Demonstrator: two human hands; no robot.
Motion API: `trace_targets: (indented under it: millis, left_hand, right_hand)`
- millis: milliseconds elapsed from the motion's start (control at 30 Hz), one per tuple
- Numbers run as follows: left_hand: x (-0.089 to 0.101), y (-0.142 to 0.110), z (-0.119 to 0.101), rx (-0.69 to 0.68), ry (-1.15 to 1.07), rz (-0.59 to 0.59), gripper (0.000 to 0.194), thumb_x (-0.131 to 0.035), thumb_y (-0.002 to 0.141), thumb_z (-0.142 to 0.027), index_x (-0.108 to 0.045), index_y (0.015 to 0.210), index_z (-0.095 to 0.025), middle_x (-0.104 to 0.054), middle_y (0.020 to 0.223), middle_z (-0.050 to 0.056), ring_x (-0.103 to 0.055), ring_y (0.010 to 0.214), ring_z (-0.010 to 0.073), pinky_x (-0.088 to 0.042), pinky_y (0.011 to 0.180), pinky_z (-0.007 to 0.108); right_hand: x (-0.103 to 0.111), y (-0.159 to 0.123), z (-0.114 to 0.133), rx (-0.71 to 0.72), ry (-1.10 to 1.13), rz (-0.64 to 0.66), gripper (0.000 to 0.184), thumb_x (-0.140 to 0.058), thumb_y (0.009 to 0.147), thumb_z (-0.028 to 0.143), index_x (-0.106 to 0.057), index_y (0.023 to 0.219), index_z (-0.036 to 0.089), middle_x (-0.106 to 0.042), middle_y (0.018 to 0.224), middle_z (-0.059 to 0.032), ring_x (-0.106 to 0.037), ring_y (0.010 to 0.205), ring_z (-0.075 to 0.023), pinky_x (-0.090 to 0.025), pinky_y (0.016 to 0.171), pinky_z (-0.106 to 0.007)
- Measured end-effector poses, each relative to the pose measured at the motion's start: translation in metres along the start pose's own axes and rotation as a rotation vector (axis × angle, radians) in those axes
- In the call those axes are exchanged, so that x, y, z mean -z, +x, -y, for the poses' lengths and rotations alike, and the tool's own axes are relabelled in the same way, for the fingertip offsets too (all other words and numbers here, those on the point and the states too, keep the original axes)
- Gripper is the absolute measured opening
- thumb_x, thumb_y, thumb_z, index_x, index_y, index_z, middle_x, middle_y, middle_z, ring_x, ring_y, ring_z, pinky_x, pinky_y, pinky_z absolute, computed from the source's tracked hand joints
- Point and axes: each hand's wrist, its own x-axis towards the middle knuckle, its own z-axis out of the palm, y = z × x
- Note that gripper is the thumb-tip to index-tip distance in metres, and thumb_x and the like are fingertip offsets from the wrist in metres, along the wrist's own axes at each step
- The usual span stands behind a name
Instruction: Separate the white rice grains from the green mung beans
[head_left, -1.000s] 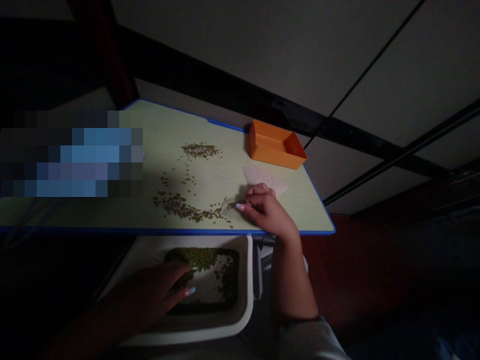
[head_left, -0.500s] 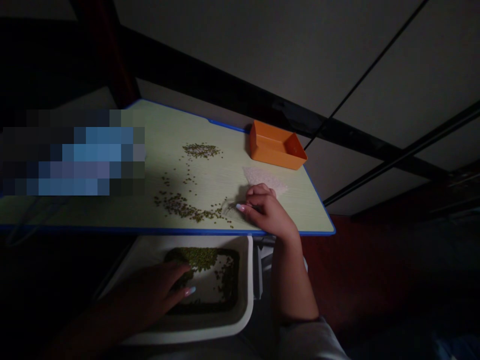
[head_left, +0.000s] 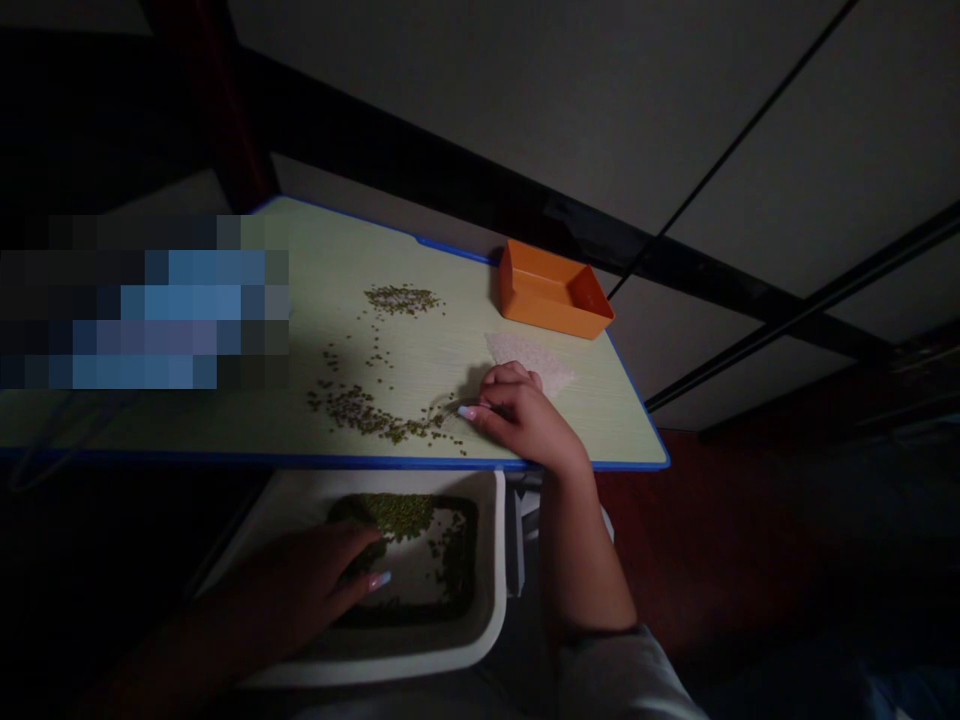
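My right hand is closed over the table, its thumb and fingers pinching a thin see-through piece whose exact kind I cannot make out. That piece reaches into a scattered band of small green beans mixed with paler grains. Just beyond the knuckles lies a patch of white grains. Below the table edge my left hand hangs over a white basin, thumb and forefinger apart and nothing visible between them. Green beans lie in the basin beside its fingertips; the other fingers are in shadow.
An orange open box stands at the table's back right. Another small pile of green beans and pale grains lies farther back on the pale table, which has a blue rim. A blurred-out patch covers the left side.
My right hand has slid slightly left with the see-through piece, closer into the band of beans. My left hand stays over the basin.
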Motion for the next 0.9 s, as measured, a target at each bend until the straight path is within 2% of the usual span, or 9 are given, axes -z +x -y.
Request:
trace_targets:
  millis: [267,533,900]
  left_hand:
    - [0.0036,0.0007,-0.0035,0.006,-0.005,0.021,0.056,-0.057,0.1,-0.063,-0.084,0.135,-0.027,-0.091,0.136,0.016,-0.087,0.123,0.0405,-0.068,0.106,0.051]
    - [0.0044,-0.0002,-0.0049,0.009,-0.006,0.02,0.053,-0.058,0.099,-0.061,-0.084,0.133,-0.03,-0.092,0.133,0.013,-0.088,0.119,0.0386,-0.068,0.102,0.047]
    - [0.0001,-0.0017,-0.0027,0.016,0.01,0.01,0.055,-0.058,0.099,-0.063,-0.084,0.135,-0.03,-0.091,0.135,0.014,-0.088,0.122,0.0389,-0.067,0.104,0.048]
  right_hand:
    - [0.0002,0.0003,0.001,0.012,0.016,0.014,0.031,-0.08,0.107,0.03,-0.073,0.078,0.024,-0.071,0.109,-0.006,-0.061,0.122,-0.0297,-0.037,0.109,-0.047]
    - [-0.0016,0.0021,0.0027,0.029,0.021,0.007,0.033,-0.08,0.107,0.027,-0.071,0.075,0.023,-0.072,0.108,-0.0056,-0.061,0.119,-0.0282,-0.038,0.108,-0.046]
    - [-0.0005,0.0003,0.0007,0.004,0.024,0.014,0.034,-0.079,0.107,0.031,-0.07,0.075,0.024,-0.071,0.111,-0.0066,-0.061,0.121,-0.0294,-0.038,0.11,-0.048]
